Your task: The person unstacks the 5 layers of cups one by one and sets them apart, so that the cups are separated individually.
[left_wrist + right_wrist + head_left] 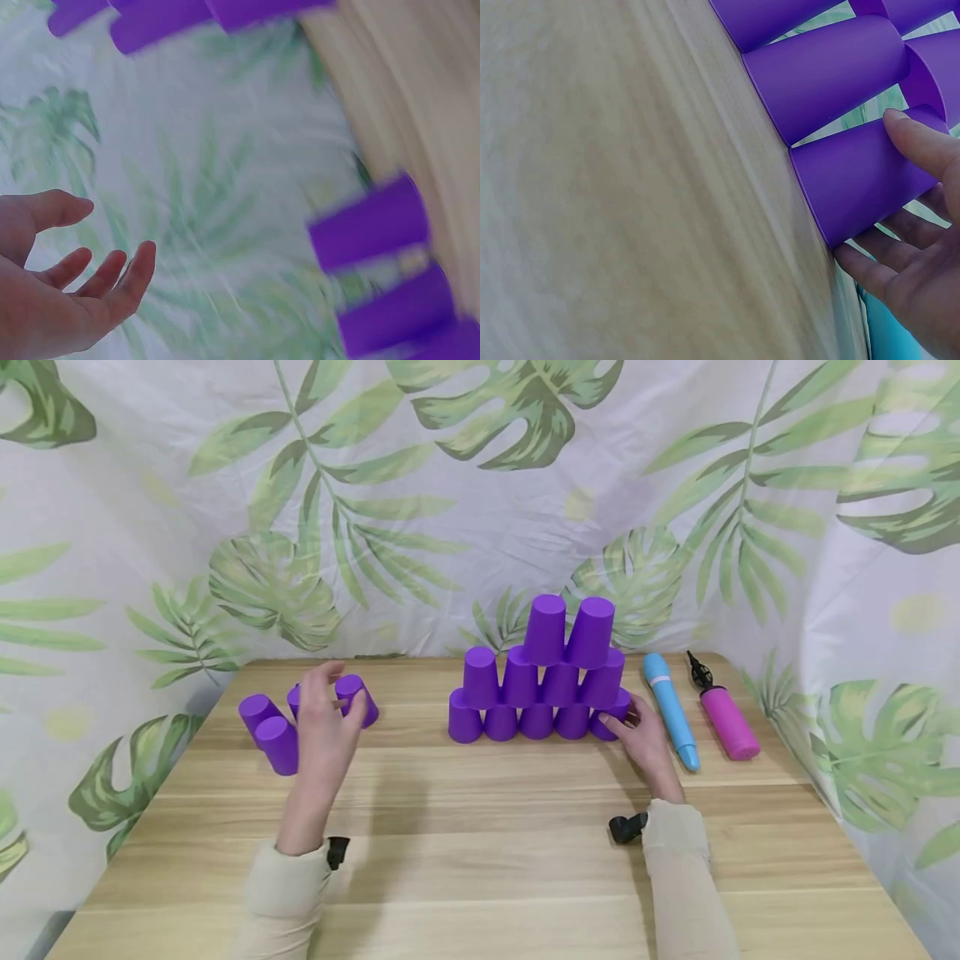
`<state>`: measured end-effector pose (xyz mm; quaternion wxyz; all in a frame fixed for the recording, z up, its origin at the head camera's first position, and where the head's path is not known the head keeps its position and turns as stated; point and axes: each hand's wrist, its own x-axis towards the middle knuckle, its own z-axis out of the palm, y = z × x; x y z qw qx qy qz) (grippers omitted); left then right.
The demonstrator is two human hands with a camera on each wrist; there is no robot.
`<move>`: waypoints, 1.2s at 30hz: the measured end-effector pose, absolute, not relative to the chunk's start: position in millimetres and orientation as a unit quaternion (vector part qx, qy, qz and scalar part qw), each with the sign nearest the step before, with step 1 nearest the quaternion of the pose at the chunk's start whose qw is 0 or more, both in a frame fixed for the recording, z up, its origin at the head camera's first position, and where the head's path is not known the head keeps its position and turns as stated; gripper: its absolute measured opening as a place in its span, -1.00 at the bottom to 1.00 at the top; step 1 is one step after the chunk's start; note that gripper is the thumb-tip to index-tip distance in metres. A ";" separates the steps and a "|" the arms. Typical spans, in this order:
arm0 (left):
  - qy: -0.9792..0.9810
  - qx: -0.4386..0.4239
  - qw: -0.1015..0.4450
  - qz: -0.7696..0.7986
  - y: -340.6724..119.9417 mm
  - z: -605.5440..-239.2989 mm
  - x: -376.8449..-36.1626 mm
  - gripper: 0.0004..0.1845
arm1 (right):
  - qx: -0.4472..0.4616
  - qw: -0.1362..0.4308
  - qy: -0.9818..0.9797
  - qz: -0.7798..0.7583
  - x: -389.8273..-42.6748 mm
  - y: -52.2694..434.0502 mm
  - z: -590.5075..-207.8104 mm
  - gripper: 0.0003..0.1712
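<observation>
A pyramid of purple cups (542, 681) is built upside down near the back edge of the wooden table (480, 860), slightly right of centre: five cups form the bottom row, four the second, and two the top. Each upper cup is seated across the gap between two cups below it, so that its load is shared. The end cup (613, 720) at the right of the bottom row is held by the right hand (645, 745); in the right wrist view the thumb (922, 139) is laid on the cup's side and the fingers (870, 271) are curled beneath it, so the cup is lightly clasped and the row appears to be steadied from that end. The left hand (326, 727) is raised above the table at the left, spread and relaxed, with nothing held; the open palm and loose fingers are confirmed in the left wrist view. A loose group of four purple cups (279, 731) stands just beside and behind this hand, within easy reach. To the right of the pyramid, a blue tube (671, 710) and a pink hand pump (723, 714) are laid side by side, apart from the cups. The table is enclosed by a leaf-print cloth backdrop (480, 485).
</observation>
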<state>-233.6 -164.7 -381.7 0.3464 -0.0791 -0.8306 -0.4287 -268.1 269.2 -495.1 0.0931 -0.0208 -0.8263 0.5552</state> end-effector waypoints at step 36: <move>-0.817 -0.221 0.123 -0.519 26.8 -340.8 -316.9 -0.33 | -0.015 0.099 -0.826 0.555 -266.7 266.7 -495.6 -0.21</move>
